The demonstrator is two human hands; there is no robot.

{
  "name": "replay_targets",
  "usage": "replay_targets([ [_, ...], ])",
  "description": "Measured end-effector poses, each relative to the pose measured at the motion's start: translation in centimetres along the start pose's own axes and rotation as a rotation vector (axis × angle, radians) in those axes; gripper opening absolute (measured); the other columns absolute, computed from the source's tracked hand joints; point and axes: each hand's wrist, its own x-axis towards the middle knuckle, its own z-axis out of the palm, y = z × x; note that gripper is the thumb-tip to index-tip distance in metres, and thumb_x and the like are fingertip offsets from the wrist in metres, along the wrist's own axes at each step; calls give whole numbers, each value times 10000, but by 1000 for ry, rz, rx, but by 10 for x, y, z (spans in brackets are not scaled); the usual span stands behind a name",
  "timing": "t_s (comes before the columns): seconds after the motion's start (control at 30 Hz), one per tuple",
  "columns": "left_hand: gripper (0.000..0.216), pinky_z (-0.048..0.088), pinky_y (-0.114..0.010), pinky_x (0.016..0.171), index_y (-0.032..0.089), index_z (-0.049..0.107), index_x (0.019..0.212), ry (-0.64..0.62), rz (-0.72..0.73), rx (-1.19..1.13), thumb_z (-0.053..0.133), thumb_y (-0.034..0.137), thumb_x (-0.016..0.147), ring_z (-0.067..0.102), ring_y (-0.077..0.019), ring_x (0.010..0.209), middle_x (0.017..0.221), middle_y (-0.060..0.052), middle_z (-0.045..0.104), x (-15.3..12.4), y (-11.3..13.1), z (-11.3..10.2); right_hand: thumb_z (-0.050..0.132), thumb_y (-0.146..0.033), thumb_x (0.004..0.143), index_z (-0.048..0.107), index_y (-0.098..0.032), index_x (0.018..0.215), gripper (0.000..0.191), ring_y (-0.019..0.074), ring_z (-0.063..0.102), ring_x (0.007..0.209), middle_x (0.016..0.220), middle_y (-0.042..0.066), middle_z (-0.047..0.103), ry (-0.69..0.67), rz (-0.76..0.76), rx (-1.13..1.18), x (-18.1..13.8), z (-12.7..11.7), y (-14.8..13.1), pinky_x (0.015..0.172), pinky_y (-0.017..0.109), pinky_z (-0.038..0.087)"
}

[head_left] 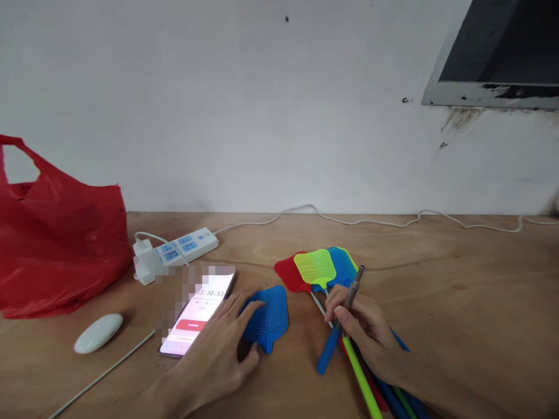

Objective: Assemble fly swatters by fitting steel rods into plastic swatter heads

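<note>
My left hand is over the blue head that lies flat on the table, fingers spread apart across its left side, my thumb close to its neck; whether the tips press on the mesh I cannot tell. My right hand is clamped on a handle, thumb and fingers wrapped about its middle, so that it slants with the metal end up and away from me and the blue end down towards me. Beyond that hand three more heads lie overlapping: a red one on the left, a yellow one on top in the middle, and another blue one on the right, with a yellow edge showing behind it. Under and beside my right wrist runs a bundle of grips, the yellow grip nearest the left side. Just past my left hand lies the lit phone, partly hidden by my fingers; behind it is the power strip, and farther left the red bag.
</note>
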Motion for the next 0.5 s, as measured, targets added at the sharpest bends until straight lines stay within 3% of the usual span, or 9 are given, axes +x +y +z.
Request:
replay_targets([
  [0.1, 530, 428, -559, 1057, 238, 512, 1267, 6, 4, -14, 623, 211, 750, 464, -365, 1315, 1444, -115, 496, -2, -2, 1, 430, -331, 1015, 612, -201, 822, 296, 144, 548, 692, 769, 14, 595, -87, 38, 12, 1, 0, -2, 671, 274, 435],
  [0.23, 431, 467, -539, 993, 239, 549, 1173, -13, -39, -35, 675, 298, 765, 544, -351, 1193, 1297, -112, 573, -1, 1, -2, 433, -349, 1015, 600, -199, 818, 299, 124, 541, 614, 719, 4, 614, -174, 91, 32, -2, 1, -3, 587, 242, 422],
  [0.37, 417, 506, -498, 894, 239, 546, 1127, -37, -93, -66, 709, 345, 757, 573, -330, 1080, 1216, -102, 563, 1, 1, -3, 425, -347, 1019, 603, -194, 801, 320, 117, 547, 615, 723, 7, 615, -201, 80, -2, -3, 1, -4, 588, 233, 425],
  [0.5, 423, 485, -490, 920, 259, 535, 1120, -70, -117, -107, 731, 383, 766, 539, -328, 1134, 1281, -94, 525, 2, -1, -3, 425, -368, 1017, 602, -190, 803, 330, 120, 556, 626, 730, 16, 620, -185, 85, 21, -2, 1, -2, 572, 228, 431],
])
